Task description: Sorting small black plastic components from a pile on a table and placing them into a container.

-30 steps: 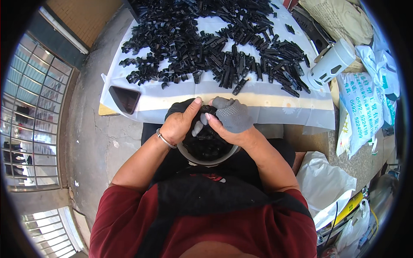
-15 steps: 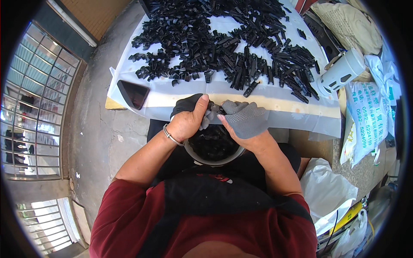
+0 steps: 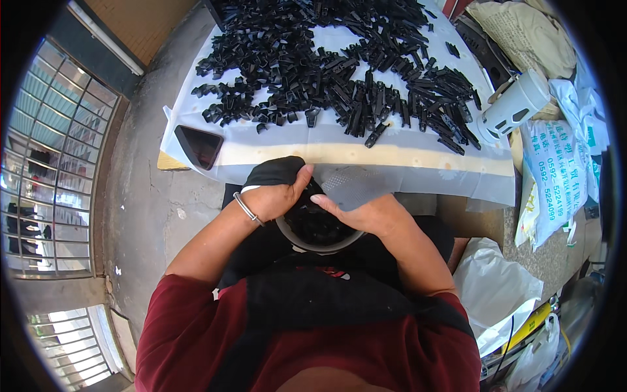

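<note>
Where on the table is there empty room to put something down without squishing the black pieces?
The bare near strip of the white sheet, between the heap of black plastic parts and the table's near edge, right of the dark tray. The far half is crowded. Both hands, left and right, fill the bowl.

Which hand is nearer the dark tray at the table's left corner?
Left. The left hand works over the bowl, just right of and below the dark tray; the right hand sits farther right, beyond the bowl.

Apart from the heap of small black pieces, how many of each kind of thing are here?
Bowl: 1
White slotted cup: 1
Dark flat tray: 1
Bracelet: 1
Total: 4
</note>
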Motion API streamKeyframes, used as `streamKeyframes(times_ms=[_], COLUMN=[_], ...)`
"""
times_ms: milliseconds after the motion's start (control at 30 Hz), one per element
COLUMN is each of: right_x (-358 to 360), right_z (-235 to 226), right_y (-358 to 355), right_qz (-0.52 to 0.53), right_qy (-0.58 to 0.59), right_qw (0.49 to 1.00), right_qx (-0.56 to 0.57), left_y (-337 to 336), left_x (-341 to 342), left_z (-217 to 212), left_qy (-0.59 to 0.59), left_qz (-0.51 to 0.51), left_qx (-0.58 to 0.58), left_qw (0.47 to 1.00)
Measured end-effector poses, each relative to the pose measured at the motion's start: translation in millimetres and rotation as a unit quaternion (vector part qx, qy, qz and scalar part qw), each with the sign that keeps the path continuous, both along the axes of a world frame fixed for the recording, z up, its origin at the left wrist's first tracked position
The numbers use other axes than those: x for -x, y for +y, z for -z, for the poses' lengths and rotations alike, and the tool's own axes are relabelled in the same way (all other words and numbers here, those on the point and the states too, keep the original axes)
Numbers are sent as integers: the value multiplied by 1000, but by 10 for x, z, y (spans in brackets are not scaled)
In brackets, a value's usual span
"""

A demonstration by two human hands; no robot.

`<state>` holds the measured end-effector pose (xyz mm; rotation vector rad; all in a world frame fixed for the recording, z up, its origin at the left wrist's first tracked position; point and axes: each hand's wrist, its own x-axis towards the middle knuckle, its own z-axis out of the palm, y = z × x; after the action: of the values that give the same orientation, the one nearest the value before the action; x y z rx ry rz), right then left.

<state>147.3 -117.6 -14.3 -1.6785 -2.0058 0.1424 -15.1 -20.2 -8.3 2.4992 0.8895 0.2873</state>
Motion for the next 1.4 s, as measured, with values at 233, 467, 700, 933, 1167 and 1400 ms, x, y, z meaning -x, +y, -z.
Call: streamKeyframes(times_ms=[233,467,700,933,1167,1400], right_x=[-681,-555,-346,-163,3,-82], right_z=[-39,-45,-44,-12,56,-156], right_y=[203,208,104,129,111,14], right_qz=[175,128,82,19,39,42], right_qy=[-194,-231,60,72,185,123], right_qw=[962,963,994,997,976,992], right_qx=[-80,-60,-27,-4,-110,-2], left_y=[559,567,502,85,-39,-54], left_x=[-254,-521,-342,-178,-119,-94], left_z=[166,271,254,41,217,282], left_qy=[-83,1,-94,-196,-184,-306], left_qz=[-98,-93,-64,45,-166,-127], left_qx=[-189,-215,-173,-127,440,408], left_qw=[973,972,978,971,863,851])
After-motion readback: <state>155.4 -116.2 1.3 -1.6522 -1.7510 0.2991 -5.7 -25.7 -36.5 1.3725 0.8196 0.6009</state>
